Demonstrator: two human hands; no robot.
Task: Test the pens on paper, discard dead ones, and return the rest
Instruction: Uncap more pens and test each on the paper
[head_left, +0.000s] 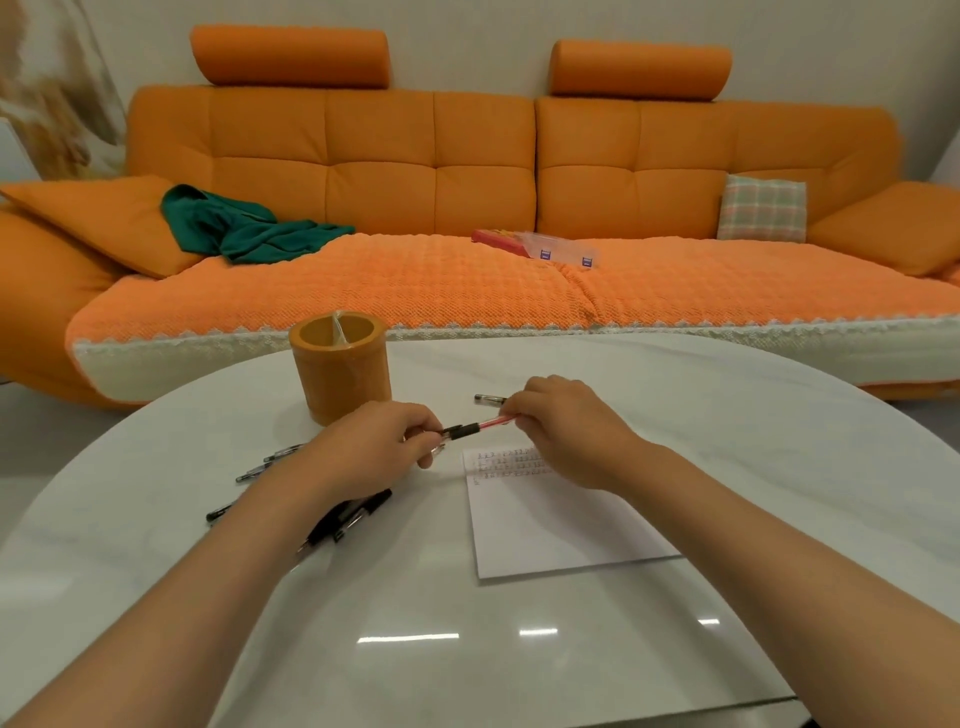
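Note:
A pen with a pink barrel and a black grip (478, 427) is held level between both hands above the white table (571, 649). My left hand (376, 444) pinches its black end and my right hand (566, 428) pinches the pink end. Just under the right hand lies a sheet of paper (561, 525) with rows of scribbles along its top edge. An orange pen holder (340, 366) stands behind the left hand. Several black pens (345, 519) lie on the table under and left of my left forearm. One more pen (489, 398) lies behind my right hand.
An orange sofa (467, 171) runs along the far side of the table. On it lie a green cloth (244, 226), a clear plastic box beside a red item (550, 247) and a checked cushion (762, 209).

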